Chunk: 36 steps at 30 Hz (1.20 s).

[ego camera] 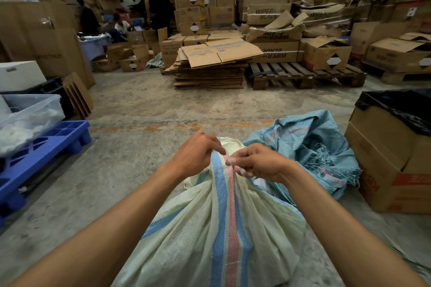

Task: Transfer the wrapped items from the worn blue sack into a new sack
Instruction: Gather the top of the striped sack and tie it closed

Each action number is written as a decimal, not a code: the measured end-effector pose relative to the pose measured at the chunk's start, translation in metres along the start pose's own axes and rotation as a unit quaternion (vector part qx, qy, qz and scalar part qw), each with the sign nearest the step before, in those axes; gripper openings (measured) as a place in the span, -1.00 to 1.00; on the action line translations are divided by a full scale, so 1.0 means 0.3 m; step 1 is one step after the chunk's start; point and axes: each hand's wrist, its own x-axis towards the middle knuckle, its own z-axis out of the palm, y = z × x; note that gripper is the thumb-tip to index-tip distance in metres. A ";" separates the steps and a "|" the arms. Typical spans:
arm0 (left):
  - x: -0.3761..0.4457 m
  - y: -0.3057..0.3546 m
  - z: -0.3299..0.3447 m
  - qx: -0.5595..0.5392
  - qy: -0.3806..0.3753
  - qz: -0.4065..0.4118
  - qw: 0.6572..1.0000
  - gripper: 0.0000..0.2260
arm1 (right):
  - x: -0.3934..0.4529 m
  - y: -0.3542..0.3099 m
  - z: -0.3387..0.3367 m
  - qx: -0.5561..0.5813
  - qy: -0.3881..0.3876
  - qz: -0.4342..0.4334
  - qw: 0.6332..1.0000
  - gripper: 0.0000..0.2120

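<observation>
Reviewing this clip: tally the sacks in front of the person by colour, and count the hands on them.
Pale cream sack with blue and red stripes, neck gathered and gripped: 1
Worn blue sack, crumpled on the floor beside it: 1
Hands at the cream sack's neck, left hand and right hand: 2
Total: 2 sacks, 2 hands

Both hands, left hand [194, 155] and right hand [261, 163], pinch the new sack [210, 228] neck, perhaps tying; worn blue sack [310, 147] beside
</observation>
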 end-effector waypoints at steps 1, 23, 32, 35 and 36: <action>-0.006 -0.003 0.005 -0.015 -0.019 -0.015 1.000 -0.63 | -0.004 -0.001 -0.007 0.041 -0.019 0.016 0.999 -0.89; -0.121 -0.098 -0.032 -0.520 0.010 -0.300 0.800 -0.76 | -0.059 0.035 -0.156 -0.010 0.211 -0.079 0.974 -0.81; -0.139 -0.052 0.046 -0.786 0.043 -0.304 0.537 -0.69 | -0.021 0.187 -0.073 0.353 0.107 -0.164 0.915 -0.84; -0.136 -0.060 0.069 -0.821 0.073 -0.303 0.479 -0.72 | -0.009 0.198 -0.083 0.140 0.150 -0.191 0.960 -0.84; -0.139 -0.067 0.069 -0.815 0.074 -0.311 0.483 -0.73 | -0.010 0.205 -0.096 0.051 0.168 -0.203 0.963 -0.85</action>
